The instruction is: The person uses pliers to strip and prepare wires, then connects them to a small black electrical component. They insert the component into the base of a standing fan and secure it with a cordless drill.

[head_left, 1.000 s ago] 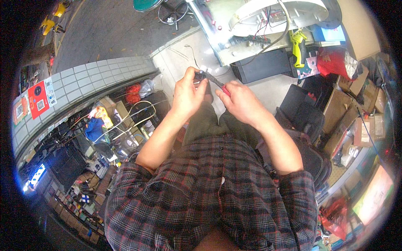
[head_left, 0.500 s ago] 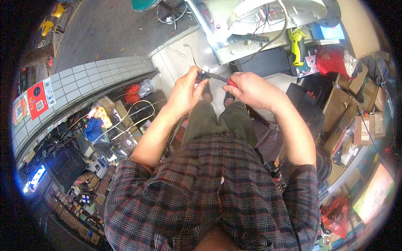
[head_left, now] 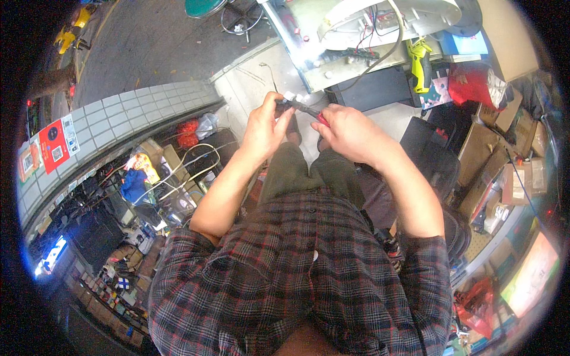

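Note:
My left hand (head_left: 267,127) pinches a small dark and white object (head_left: 290,98) just above my knees. My right hand (head_left: 347,130) is wrapped round the red handle of a black hand tool (head_left: 312,111), whose dark end reaches left to the small object at my left fingertips. I cannot make out whether the tool is touching it or gripping it. Beyond my hands are a white floor (head_left: 243,77) and a cluttered glass-topped workbench (head_left: 297,53), with a white curved housing (head_left: 332,26), loose wires and a yellow-green power tool (head_left: 420,65) on it.
A dark box (head_left: 368,89) sits below the bench. Cardboard boxes (head_left: 499,118) and a red bag (head_left: 466,86) crowd the right. A tiled ledge (head_left: 119,104) and cluttered shelves with cables (head_left: 172,178) line the left. A green stool (head_left: 202,7) stands outside on the pavement.
My right hand and tool swung outward to the right by half a second ago and have since come slightly back left. The white piece at my left fingertips shows more clearly now.

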Demonstrator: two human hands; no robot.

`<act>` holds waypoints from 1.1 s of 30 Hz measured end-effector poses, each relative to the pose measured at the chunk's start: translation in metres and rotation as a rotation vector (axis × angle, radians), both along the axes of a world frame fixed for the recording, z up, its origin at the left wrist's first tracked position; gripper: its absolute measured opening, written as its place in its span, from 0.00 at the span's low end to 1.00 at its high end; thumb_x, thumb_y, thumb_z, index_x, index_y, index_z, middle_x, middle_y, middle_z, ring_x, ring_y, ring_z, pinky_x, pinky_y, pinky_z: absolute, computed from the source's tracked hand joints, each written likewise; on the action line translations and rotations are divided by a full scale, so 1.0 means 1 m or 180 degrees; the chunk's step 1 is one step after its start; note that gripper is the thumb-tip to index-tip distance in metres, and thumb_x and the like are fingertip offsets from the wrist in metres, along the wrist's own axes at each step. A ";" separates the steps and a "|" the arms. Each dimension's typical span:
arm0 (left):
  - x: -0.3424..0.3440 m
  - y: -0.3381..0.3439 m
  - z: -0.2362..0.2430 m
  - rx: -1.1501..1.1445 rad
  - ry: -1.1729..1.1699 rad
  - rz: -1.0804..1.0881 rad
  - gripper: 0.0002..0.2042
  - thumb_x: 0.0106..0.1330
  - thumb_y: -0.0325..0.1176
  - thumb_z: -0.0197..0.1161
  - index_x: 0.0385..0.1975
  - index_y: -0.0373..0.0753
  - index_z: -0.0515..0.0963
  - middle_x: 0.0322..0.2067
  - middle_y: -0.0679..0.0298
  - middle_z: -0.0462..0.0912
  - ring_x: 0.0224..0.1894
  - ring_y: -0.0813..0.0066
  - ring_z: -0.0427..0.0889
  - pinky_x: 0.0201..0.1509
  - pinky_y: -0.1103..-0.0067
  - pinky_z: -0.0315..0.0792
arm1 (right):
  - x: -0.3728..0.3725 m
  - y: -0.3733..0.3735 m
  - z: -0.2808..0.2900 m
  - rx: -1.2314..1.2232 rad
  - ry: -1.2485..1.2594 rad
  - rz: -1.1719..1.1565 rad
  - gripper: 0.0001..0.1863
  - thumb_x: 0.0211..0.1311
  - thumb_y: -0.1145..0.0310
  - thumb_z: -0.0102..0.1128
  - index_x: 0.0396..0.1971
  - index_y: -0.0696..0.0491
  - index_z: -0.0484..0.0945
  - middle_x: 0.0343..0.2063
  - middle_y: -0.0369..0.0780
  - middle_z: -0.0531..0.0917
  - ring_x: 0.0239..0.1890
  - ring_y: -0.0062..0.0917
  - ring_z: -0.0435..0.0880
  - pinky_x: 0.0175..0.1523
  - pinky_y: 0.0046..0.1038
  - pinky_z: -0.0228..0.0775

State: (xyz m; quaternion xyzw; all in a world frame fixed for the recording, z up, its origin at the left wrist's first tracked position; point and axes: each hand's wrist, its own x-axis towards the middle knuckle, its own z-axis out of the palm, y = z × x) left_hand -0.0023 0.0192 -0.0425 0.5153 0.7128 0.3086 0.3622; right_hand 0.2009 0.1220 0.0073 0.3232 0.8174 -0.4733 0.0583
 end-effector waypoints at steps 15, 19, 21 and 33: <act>0.005 0.003 -0.001 -0.0086 -0.0593 0.0311 0.13 0.69 0.29 0.69 0.43 0.34 0.71 0.34 0.57 0.87 0.38 0.72 0.88 0.40 0.76 0.80 | 0.004 0.018 0.000 -0.0105 0.0009 0.0203 0.18 0.72 0.59 0.58 0.33 0.62 0.79 0.33 0.55 0.83 0.41 0.53 0.82 0.49 0.48 0.73; 0.008 0.009 0.003 -0.0065 -0.0919 0.0730 0.13 0.69 0.28 0.69 0.43 0.33 0.71 0.39 0.58 0.86 0.42 0.77 0.86 0.46 0.78 0.81 | 0.006 -0.009 -0.002 -0.0297 0.0106 -0.0527 0.19 0.74 0.58 0.57 0.33 0.62 0.79 0.31 0.53 0.83 0.40 0.50 0.84 0.48 0.43 0.74; 0.003 0.011 0.006 -0.0380 -0.0916 0.0864 0.11 0.70 0.28 0.68 0.42 0.33 0.71 0.41 0.56 0.86 0.43 0.75 0.86 0.47 0.76 0.82 | 0.011 -0.016 -0.006 -0.0669 0.0191 -0.1002 0.20 0.74 0.57 0.57 0.33 0.62 0.79 0.31 0.52 0.84 0.38 0.48 0.84 0.48 0.41 0.74; -0.007 -0.002 0.028 -0.1017 -0.7164 0.1633 0.22 0.71 0.33 0.53 0.62 0.30 0.68 0.42 0.56 0.77 0.37 0.67 0.78 0.40 0.75 0.76 | 0.032 -0.038 -0.003 0.0439 0.0888 -0.1247 0.14 0.71 0.63 0.61 0.39 0.62 0.78 0.43 0.49 0.82 0.46 0.49 0.83 0.51 0.41 0.77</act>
